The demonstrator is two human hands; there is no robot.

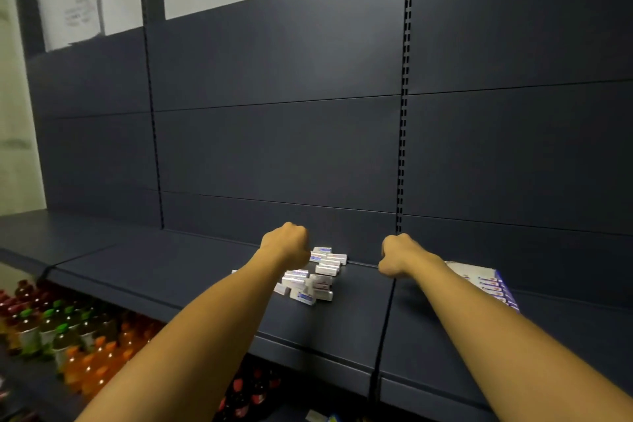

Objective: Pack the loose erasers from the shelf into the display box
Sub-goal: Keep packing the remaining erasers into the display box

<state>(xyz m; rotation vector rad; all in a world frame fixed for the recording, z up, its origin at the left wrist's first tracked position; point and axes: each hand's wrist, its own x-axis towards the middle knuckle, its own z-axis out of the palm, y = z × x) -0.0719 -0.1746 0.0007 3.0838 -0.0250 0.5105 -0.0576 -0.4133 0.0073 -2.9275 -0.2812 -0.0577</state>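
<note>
Both fists curled with nothing visibly held, the left hand (286,245) hovers over the loose erasers (313,276) while the right hand (399,255) waits beside the display box (493,284) on the shelf (171,271), likely poised to ferry them across.

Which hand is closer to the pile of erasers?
The left hand, right beside the erasers; the right hand is farther off.

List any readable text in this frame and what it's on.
None can be read.
Erasers: blue and red print on the white wrappers, too blurred.
Display box: rows of printed labels, too small and blurred.
Paper sheet on the back wall, top left: faint marks, unreadable.
Bottles on the lower shelf: labels blurred.
</note>
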